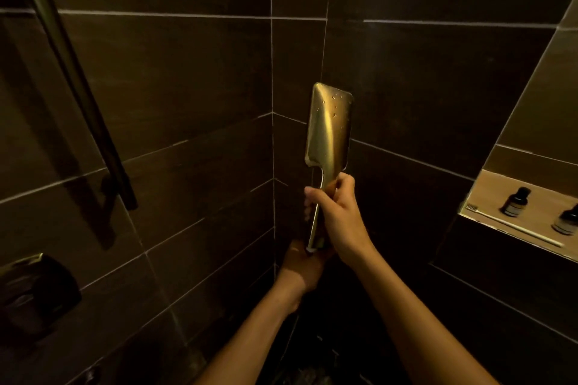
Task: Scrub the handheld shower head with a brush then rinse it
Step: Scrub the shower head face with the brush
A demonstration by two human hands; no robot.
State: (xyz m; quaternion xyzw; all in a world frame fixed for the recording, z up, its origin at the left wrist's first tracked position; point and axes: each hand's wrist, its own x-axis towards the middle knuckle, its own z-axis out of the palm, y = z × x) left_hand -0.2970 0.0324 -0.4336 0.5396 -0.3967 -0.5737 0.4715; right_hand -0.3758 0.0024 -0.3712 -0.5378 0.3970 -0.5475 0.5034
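A gold, flat rectangular handheld shower head [329, 126] stands upright in the shower corner, its back toward me and dotted with water drops. My right hand [339, 212] is wrapped around its slim handle. My left hand [301, 262] sits just below, at the handle's bottom end where the hose joins; whether it grips the end I cannot tell. A toothbrush [513, 226] with a white handle lies on the wall niche ledge at the right, away from both hands.
Dark tiled walls meet in a corner behind the shower head. A dark vertical rail [78, 84] runs down the left wall, with a dark fitting [34, 287] lower left. Two small dark bottles [516, 201] stand in the lit niche [488, 184] at right.
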